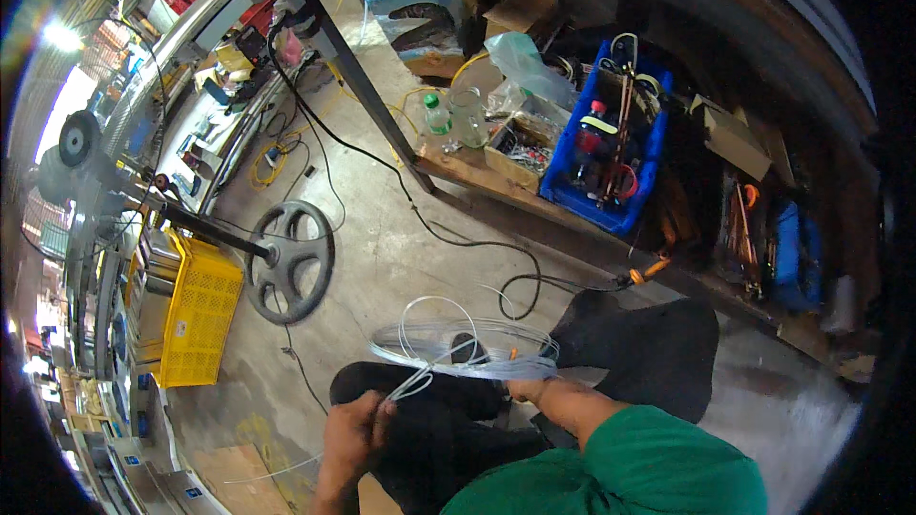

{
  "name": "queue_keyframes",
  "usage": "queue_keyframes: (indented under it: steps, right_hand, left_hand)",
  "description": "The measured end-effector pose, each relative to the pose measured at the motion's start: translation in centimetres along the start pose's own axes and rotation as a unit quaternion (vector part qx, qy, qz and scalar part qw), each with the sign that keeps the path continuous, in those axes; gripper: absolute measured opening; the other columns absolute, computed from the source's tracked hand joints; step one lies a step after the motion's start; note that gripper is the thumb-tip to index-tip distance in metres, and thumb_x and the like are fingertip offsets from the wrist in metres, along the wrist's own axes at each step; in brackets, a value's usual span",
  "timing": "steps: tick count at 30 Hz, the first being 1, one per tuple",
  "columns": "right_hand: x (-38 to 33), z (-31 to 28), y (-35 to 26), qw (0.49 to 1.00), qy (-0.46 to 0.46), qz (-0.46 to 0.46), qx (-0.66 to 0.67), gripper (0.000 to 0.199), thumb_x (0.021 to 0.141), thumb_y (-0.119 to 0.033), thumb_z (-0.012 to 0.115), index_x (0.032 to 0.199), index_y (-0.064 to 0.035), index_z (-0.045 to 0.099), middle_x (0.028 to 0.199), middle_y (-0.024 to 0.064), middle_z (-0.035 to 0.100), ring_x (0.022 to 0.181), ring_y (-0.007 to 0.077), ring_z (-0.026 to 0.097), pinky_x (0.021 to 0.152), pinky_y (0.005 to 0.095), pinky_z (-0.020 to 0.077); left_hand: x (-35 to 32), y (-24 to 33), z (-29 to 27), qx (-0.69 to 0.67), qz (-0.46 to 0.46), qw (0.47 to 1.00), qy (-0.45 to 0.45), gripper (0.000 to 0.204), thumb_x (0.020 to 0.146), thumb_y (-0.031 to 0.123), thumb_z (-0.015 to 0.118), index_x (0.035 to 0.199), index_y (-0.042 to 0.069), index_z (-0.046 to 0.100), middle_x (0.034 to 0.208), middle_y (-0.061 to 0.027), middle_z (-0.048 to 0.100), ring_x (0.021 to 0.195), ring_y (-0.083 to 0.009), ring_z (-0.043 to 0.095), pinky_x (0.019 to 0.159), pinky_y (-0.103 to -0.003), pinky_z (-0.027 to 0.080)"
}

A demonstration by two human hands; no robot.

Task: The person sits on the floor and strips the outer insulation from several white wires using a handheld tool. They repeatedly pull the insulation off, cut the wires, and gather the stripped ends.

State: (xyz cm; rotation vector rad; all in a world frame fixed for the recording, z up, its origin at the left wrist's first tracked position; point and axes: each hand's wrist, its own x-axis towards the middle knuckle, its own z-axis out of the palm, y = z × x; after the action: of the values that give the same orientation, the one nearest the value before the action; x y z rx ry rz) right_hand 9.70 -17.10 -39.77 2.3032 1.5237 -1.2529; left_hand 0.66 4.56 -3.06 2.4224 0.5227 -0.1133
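We hold a coil of thin white wire (465, 343) above our knees. Our right hand (528, 387) grips the coil's near edge, fingers closed on it. Our left hand (355, 431) pinches a loose wire strand. A blue crate (611, 200) sits on the bench beyond

Blue crate (611, 148) of tools and bottles sitting on low wooden shelf (477, 176) ahead of you. Green-capped bottle (437, 115) and clear jar (468, 117) standing left of crate. Black cable (420, 215) trailing across floor below shelf. Fan base (289, 261) and yellow crate (198, 310) resting well left of shelf.
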Motion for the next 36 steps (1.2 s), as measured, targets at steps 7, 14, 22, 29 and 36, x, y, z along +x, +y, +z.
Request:
queue_keyframes:
  steps: [7,14,22,29,36]
  right_hand:
    - [0.3,0.4,-0.6,0.999,-0.022,-0.014,0.026,0.032,0.071,-0.026,0.062,0.093,-0.0051,0.071,0.098,0.0189,0.069,0.093,0.0348,0.066,0.079,0.0491,0.0517]
    - [0.6,-4.1,-4.1,0.996,-0.068,-0.009,0.049,0.034,0.072,-0.028,0.061,0.095,-0.0044,0.071,0.097,0.0197,0.069,0.093,0.0363,0.066,0.080,0.0491,0.0514]
    - [-11.5,-14.0,-7.1,0.986,0.046,-0.103,0.122,0.040,0.078,-0.037,0.060,0.093,-0.0017,0.070,0.089,0.0211,0.069,0.085,0.0388,0.066,0.074,0.0491,0.0528]
    - [-22.6,-13.1,0.1,0.907,0.225,-0.123,0.335,0.034,0.079,-0.031,0.071,0.097,-0.0026,0.068,0.100,0.0180,0.065,0.093,0.0350,0.063,0.083,0.0429,0.0494]
    - [-26.1,-13.4,-4.6,0.735,0.128,-0.193,0.637,0.069,0.076,-0.006,0.071,0.138,-0.0028,0.039,0.135,0.0111,0.045,0.114,0.0184,0.050,0.096,0.0364,0.0441]
  left_hand:
    - [1.5,0.8,-1.5,0.071,-0.031,0.997,0.006,0.023,0.093,0.025,0.058,0.082,0.006,0.061,0.067,-0.0207,0.057,0.063,-0.0421,0.058,0.053,-0.046,0.043]
    - [2.0,1.7,-0.4,0.042,0.007,0.999,0.026,0.025,0.094,0.026,0.056,0.085,0.003,0.060,0.066,-0.0216,0.057,0.064,-0.0432,0.058,0.057,-0.047,0.044]
    - [1.3,0.6,-2.2,0.012,0.016,1.000,0.024,0.032,0.097,0.028,0.052,0.084,0.001,0.061,0.065,-0.0209,0.057,0.059,-0.0367,0.057,0.058,-0.042,0.044]
    - [-2.3,-0.5,-2.4,0.051,0.019,0.998,0.015,0.029,0.096,0.027,0.052,0.083,0.003,0.059,0.067,-0.0208,0.058,0.064,-0.0403,0.056,0.060,-0.045,0.044]
    - [-4.3,2.4,-1.8,0.067,0.006,0.998,0.006,0.028,0.095,0.029,0.055,0.080,0.005,0.056,0.064,-0.0202,0.057,0.065,-0.0429,0.057,0.058,-0.050,0.042]
